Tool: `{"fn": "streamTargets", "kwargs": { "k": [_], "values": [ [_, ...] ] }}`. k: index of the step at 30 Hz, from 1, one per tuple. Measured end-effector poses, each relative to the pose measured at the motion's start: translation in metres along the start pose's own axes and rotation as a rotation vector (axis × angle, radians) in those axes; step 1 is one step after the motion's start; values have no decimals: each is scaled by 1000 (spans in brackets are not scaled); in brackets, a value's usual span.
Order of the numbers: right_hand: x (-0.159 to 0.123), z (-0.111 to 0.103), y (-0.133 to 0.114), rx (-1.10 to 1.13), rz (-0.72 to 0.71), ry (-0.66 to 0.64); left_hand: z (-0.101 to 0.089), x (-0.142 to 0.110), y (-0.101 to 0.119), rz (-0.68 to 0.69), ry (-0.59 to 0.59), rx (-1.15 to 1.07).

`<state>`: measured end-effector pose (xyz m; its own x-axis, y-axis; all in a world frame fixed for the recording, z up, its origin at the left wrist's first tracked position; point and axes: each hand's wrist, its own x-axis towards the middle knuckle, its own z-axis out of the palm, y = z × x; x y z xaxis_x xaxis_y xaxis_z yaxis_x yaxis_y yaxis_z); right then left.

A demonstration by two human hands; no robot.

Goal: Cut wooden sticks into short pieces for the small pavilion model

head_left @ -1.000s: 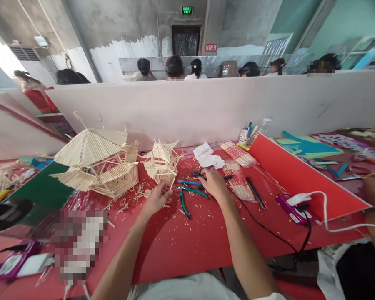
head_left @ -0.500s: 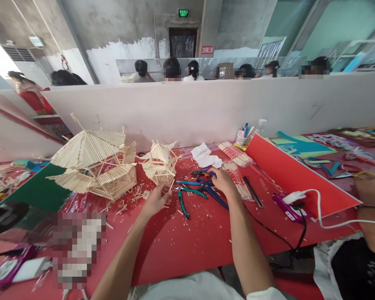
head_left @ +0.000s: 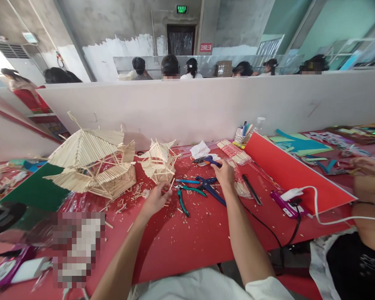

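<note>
My left hand (head_left: 158,199) is closed, pinching a short thin wooden stick (head_left: 172,183) upright between thumb and fingers, just in front of the small wooden-stick pavilion (head_left: 158,161). Closed around a blue-handled tool (head_left: 216,163) with a dark head and a bit of orange, my right hand (head_left: 225,174) is raised slightly above the table; the tool's exact kind is unclear. Between my hands lie green-handled cutting pliers (head_left: 181,199), a blue pen-like stick (head_left: 187,181) and large blue-handled pliers (head_left: 213,192). To the left stands a larger stick pavilion (head_left: 90,162).
Wood scraps litter the red table (head_left: 175,246). Packs of sticks (head_left: 234,152), crumpled tissue (head_left: 201,149), a black knife-like tool (head_left: 251,189) and a purple power strip (head_left: 286,204) lie to the right, before a red board (head_left: 293,175). A co-worker's arm (head_left: 370,196) shows at far right.
My right hand has lifted the blue-handled tool and moved it slightly up and away from the large blue-handled pliers. My left hand keeps its pinch on the stick, almost unmoved.
</note>
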<state>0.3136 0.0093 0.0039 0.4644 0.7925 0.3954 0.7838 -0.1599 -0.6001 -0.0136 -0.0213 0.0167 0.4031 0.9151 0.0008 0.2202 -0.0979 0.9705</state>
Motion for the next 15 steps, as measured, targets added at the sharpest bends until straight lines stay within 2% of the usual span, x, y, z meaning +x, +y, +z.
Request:
{"fn": "streamTargets", "kwargs": {
  "k": [6,11,13,15],
  "values": [
    [1,13,5,-71,-18,-101,0,0,-2,9,-15,10],
    [-1,0,-4,-218,-161,-190,0,0,-4,5,6,-19],
    [-6,-12,-9,-241,-249,-297,0,0,-3,12,20,-24],
    [-14,-22,-13,-259,-360,-461,0,0,-2,19,26,-33]
  ]
}}
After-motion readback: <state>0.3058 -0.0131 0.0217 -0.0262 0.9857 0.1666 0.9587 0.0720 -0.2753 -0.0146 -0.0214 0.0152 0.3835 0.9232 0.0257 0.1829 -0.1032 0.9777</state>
